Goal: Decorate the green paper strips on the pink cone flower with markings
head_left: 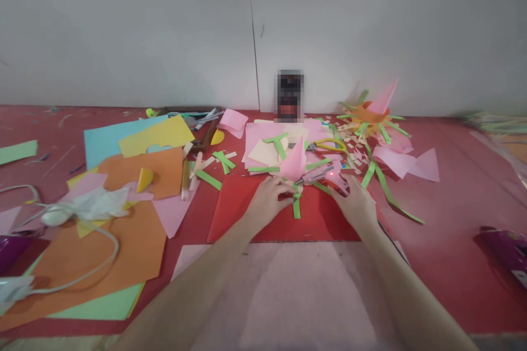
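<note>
My left hand (269, 197) is closed around the base of a pink paper cone (293, 160) with green paper strips (297, 207) below it. My right hand (357, 198) grips a pink hot glue gun (336, 175), on which a small red light glows. The gun's nozzle points left and is close to the base of the cone. Whether the nozzle touches the paper I cannot tell. Both hands are over a red board (233, 203). Yellow-handled scissors (329, 146) lie just behind the gun.
An orange paper piece with green strips and a pink cone (374, 114) stands at the back right. Coloured sheets (135, 241) and a white cable (111, 247) cover the left side. A pixelated upright object (289, 96) leans on the wall. Purple objects lie at both sides.
</note>
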Demonstrator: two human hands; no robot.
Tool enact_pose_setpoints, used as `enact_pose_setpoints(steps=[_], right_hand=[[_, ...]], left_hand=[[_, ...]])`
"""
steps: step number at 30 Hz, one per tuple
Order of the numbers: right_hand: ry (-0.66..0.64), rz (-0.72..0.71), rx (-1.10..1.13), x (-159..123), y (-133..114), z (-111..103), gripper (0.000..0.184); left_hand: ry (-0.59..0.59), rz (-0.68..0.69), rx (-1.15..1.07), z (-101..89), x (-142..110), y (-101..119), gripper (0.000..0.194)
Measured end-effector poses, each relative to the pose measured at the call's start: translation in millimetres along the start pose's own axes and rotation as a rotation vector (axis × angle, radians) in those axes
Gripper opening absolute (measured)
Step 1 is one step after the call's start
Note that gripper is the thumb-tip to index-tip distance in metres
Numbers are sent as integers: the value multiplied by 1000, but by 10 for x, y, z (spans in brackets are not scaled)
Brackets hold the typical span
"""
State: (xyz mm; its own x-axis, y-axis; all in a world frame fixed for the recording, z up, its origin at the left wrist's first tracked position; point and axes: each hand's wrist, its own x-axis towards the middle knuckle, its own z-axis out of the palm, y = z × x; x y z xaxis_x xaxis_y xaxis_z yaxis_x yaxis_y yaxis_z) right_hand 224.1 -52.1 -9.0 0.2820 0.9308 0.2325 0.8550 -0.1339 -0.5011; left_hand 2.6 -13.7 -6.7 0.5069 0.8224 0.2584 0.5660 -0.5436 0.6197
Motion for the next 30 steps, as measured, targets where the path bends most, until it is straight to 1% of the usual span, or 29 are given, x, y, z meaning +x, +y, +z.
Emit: enact_pose_setpoints(steps=[5,16,30], right_hand=[[-1,-3,-1,2,24,14,42],[10,-30,9,3,35,8,39],[20,-53,27,9,63,11,39]], left_hand=[[0,-18,9,-15,3,18,11],[-7,-10,-2,-16,-2,7,10],[-9,-15,0,-29,4,20,10]])
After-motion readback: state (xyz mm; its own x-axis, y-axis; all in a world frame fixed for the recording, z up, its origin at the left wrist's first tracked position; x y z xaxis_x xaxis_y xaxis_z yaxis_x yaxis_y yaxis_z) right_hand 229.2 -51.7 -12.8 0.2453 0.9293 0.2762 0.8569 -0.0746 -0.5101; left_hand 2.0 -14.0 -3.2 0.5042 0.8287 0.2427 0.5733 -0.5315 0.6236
